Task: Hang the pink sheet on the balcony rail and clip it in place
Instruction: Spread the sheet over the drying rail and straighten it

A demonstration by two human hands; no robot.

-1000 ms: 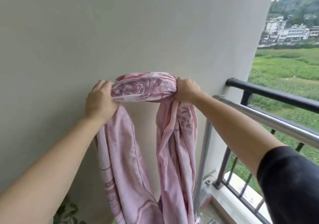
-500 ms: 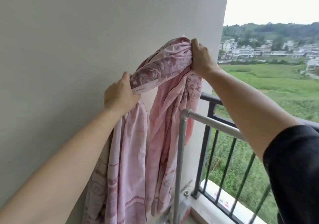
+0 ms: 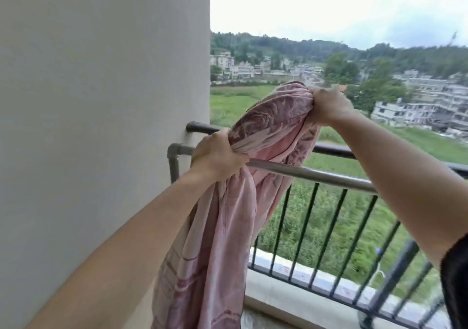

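Both your left hand (image 3: 217, 155) and right hand (image 3: 329, 104) clench the bunched pink sheet (image 3: 273, 123) over the steel rail (image 3: 316, 175); soft and limp, it likely wants spreading by its edges.

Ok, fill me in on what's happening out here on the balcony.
A person is holding a bunched pink sheet in both bare hands. The left hand grips it low, just in front of the silver rail; the right hand holds the other end higher, above and beyond the rail. One length of the sheet hangs down on the near side, and another drops behind the silver rail. No clips are visible, so nothing is clipped yet.
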